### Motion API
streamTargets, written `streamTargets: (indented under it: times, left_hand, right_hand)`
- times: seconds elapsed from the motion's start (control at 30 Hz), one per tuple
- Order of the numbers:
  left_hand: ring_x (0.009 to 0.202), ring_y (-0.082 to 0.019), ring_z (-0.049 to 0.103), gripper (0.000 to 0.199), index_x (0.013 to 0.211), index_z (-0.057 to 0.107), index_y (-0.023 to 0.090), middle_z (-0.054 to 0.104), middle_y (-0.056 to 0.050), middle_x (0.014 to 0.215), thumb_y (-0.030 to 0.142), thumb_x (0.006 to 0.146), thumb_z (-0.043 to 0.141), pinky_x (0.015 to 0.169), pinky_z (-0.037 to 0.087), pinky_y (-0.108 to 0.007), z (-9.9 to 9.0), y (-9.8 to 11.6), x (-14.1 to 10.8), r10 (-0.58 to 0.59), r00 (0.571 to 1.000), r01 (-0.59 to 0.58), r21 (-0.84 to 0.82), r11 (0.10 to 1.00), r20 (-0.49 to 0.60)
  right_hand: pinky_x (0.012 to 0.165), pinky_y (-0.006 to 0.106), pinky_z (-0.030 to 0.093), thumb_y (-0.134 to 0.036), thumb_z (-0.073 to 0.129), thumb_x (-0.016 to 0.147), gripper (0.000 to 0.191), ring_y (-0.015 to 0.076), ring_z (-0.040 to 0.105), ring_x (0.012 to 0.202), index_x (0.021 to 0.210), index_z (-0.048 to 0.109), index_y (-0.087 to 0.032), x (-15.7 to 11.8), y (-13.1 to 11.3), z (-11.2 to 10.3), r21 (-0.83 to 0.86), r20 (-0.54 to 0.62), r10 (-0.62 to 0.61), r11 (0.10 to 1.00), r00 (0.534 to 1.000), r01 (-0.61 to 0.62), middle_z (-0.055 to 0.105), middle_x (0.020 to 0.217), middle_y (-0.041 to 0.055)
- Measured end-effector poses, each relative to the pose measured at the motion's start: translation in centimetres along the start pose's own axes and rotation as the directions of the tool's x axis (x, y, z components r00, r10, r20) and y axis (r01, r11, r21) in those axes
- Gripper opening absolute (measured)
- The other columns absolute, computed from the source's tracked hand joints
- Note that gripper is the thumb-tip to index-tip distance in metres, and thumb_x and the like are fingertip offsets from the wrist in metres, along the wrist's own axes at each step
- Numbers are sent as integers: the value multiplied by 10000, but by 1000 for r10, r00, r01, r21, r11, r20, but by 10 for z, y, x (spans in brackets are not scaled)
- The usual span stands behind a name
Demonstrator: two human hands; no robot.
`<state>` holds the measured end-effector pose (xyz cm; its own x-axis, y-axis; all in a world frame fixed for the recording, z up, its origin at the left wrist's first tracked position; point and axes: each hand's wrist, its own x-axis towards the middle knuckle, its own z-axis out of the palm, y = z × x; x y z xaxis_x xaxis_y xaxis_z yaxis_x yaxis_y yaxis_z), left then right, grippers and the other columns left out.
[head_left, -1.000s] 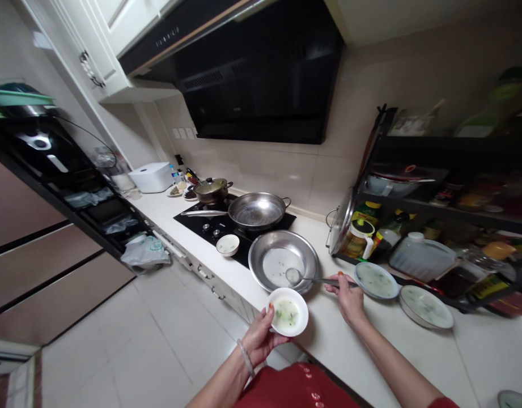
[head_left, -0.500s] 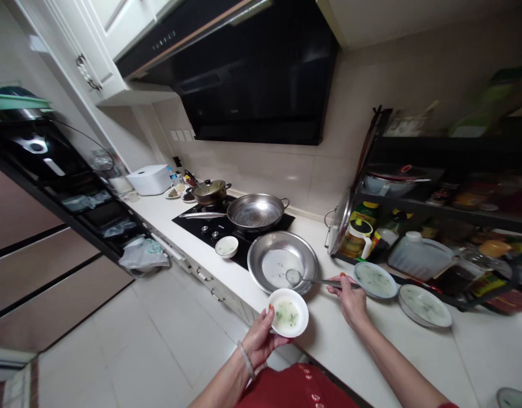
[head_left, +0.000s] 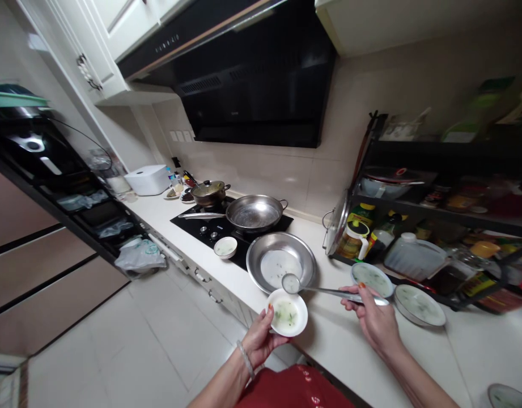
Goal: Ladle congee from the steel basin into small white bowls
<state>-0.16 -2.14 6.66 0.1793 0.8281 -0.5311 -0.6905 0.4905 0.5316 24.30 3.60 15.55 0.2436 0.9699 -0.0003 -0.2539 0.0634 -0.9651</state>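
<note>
My left hand (head_left: pixel 263 334) grips a small white bowl (head_left: pixel 286 313) of pale soup with green bits, thumb on its rim. My right hand (head_left: pixel 371 314) is closed around the handle of a metal ladle (head_left: pixel 329 291). The ladle's head, with pale liquid in it, is over the near rim of a wide steel basin (head_left: pixel 305 249), right beside the bowl's far edge. Whitish soup with a few dark bits lies in the bottom of the basin. Behind my right hand is a bowl of soup with a bluish rim (head_left: pixel 366 277).
A steel frying pan (head_left: pixel 256 212) and a lidded pot (head_left: pixel 208 194) sit on the black cooktop (head_left: pixel 192 224). A small filled bowl (head_left: pixel 225 247) stands at its front edge. Another soup bowl (head_left: pixel 420 306) is at right, before a black rack (head_left: pixel 371 198) with bottles and jars.
My right hand has moved right and slightly nearer. The ladle's head has lifted out of the basin's middle toward the white bowl, which stays nearly in place in my left hand.
</note>
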Motion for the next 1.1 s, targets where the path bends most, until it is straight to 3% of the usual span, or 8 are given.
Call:
streamTargets:
  times: [0.2, 0.27, 0.4, 0.47, 0.57, 0.7, 0.83, 1.1]
  left_hand:
    - [791, -252, 689, 515, 1157, 491, 158, 661, -113, 997, 405, 756, 699, 599, 592, -356, 8, 5, -5, -26, 999, 25, -15, 1000, -24]
    - [791, -251, 690, 512, 1157, 484, 164, 660, -102, 987, 406, 758, 697, 599, 596, -357, 10, 6, -6, -27, 1000, 27, -17, 1000, -14]
    - [803, -253, 690, 505, 1154, 479, 160, 659, -105, 1001, 405, 765, 689, 616, 603, -373, 12, 7, -6, -15, 1000, 15, -16, 1000, 11]
    - [802, -251, 689, 506, 1157, 475, 154, 658, -112, 1003, 406, 771, 683, 616, 603, -371, 12, 7, -6, -9, 1000, 9, -11, 1000, 18]
    - [828, -260, 689, 546, 1198, 455, 162, 651, -127, 1044, 420, 771, 678, 618, 600, -363, 12, 9, -5, -9, 999, 9, -4, 1000, 31]
    - [832, -265, 691, 609, 1245, 423, 178, 643, -135, 1088, 431, 758, 687, 626, 596, -365, 11, 10, -6, -10, 999, 10, 7, 1000, 30]
    - [815, -265, 694, 639, 1263, 418, 186, 650, -133, 1073, 447, 748, 692, 607, 594, -346, 8, 9, -5, -18, 999, 17, 17, 1000, 34]
    - [907, -292, 682, 651, 1234, 464, 188, 650, -146, 1101, 467, 707, 725, 655, 591, -361, 3, 5, -5, -34, 999, 34, 1, 999, 29]
  right_hand:
    - [512, 302, 547, -535, 590, 797, 373, 170, 617, 521, 744, 680, -177, -35, -7, -13, -219, 228, -79, 967, 970, 130, 681, 756, 93]
    - [571, 320, 558, -457, 530, 864, 319, 167, 617, 542, 788, 694, -194, -45, -6, -19, -261, 393, -155, 926, 906, 272, 687, 799, 99]
    - [577, 323, 559, -285, 535, 876, 204, 199, 644, 666, 928, 722, -225, -59, -8, -28, -201, 677, -247, 844, 693, 498, 697, 996, 142]
    - [553, 322, 559, -265, 558, 859, 196, 220, 655, 706, 954, 727, -233, -59, -13, -28, -171, 687, -291, 825, 665, 538, 702, 1003, 146]
    - [579, 347, 566, -336, 553, 864, 203, 208, 651, 632, 877, 726, -230, -48, -17, -19, -197, 507, -360, 836, 783, 512, 713, 903, 120]
    - [563, 331, 562, -506, 528, 846, 348, 179, 636, 541, 811, 678, -193, -13, -5, -2, -275, 139, -277, 911, 951, 306, 697, 786, 84]
    - [571, 324, 553, -620, 559, 754, 444, 183, 631, 509, 759, 646, -185, 23, 26, 12, -320, 80, -216, 919, 973, 230, 658, 619, 35]
    - [569, 299, 533, -517, 601, 709, 297, 166, 603, 546, 698, 653, -225, 48, 60, 32, -361, 217, -245, 879, 945, 311, 649, 695, 21]
